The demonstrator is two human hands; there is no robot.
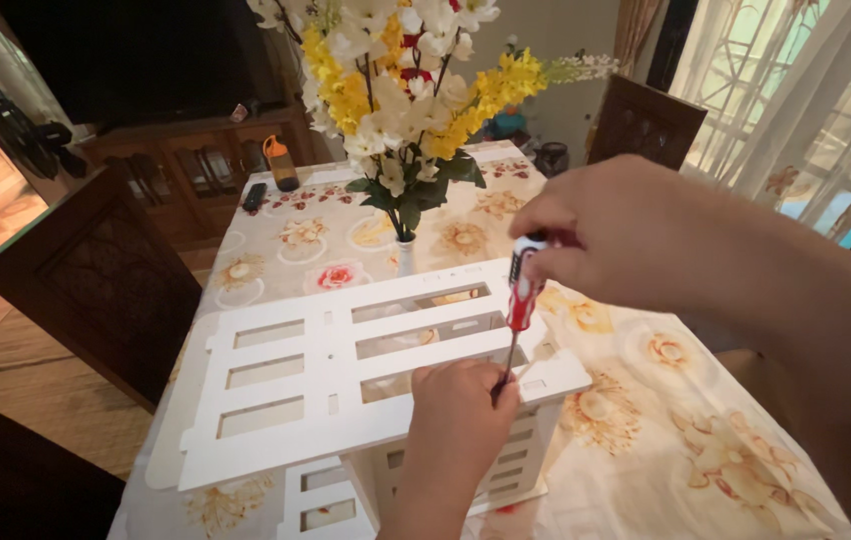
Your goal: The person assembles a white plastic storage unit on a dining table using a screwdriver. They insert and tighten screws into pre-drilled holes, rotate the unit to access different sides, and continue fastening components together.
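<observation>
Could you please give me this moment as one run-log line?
right hand: grips screwdriver, upright | left hand: steadies tip on white panel | table: flowers behind

Table with a flowery cloth (666, 440), tall vase of yellow and white flowers (396, 90), dark wooden chairs (96, 280), wooden cabinet (196, 165), bright window with white curtains (796, 90), wood floor (6, 350)

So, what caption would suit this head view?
Right hand turns a red-handled screwdriver on a white slotted panel, left hand steadying.

Floral-clothed table (646, 470), white slotted rack (346, 370), flower vase (404, 258), remote (256, 195), orange bottle (281, 163)
</observation>
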